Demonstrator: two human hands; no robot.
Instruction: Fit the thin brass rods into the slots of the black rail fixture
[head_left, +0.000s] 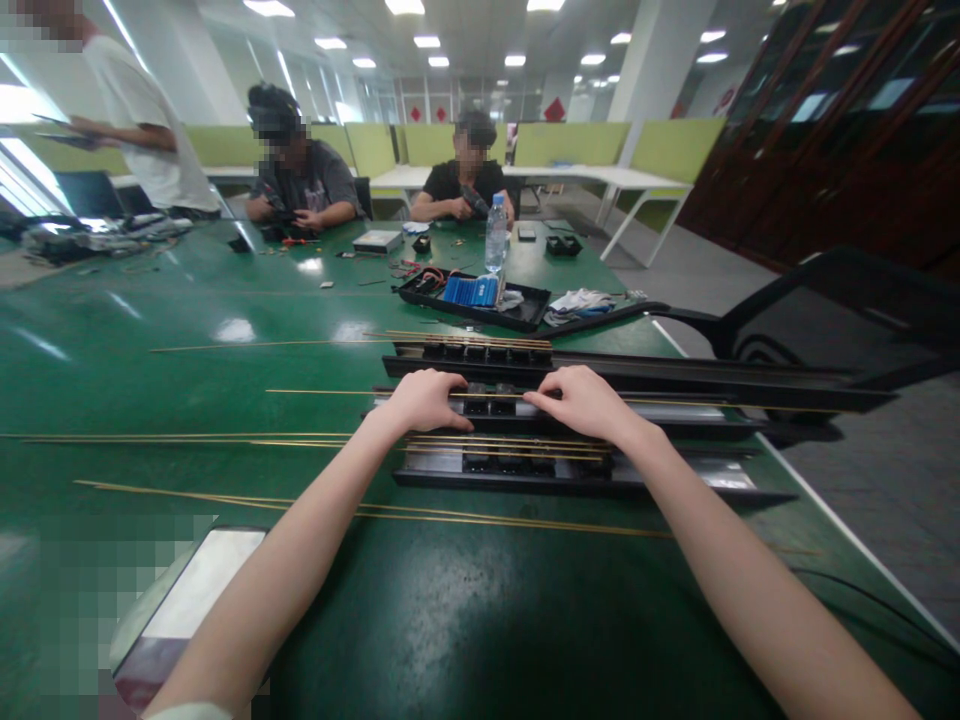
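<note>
Three long black channels lie side by side on the green table. My left hand (pixel 429 400) straddles the middle channel (pixel 675 412), thumb on its near edge and index finger at its far edge. Just right of those fingers, small black blocks (pixel 491 400) sit in this channel, with a thin brass-coloured rod (pixel 322 392) running over them. My right hand (pixel 581 402) pinches at the rod, its fingertips right of the blocks. Nearer me, the front channel (pixel 525 483) holds more black blocks under several rods (pixel 187 438). The back channel (pixel 637 370) also carries blocks and rods.
Loose rods (pixel 450 515) lie in front of the channels; a phone (pixel 202 590) is at lower left. Beyond stand a black tray (pixel 525 315) with a blue item, a water bottle (pixel 496 235) and gloves (pixel 581 304). A chair (pixel 840 310) is at right. Three people are behind.
</note>
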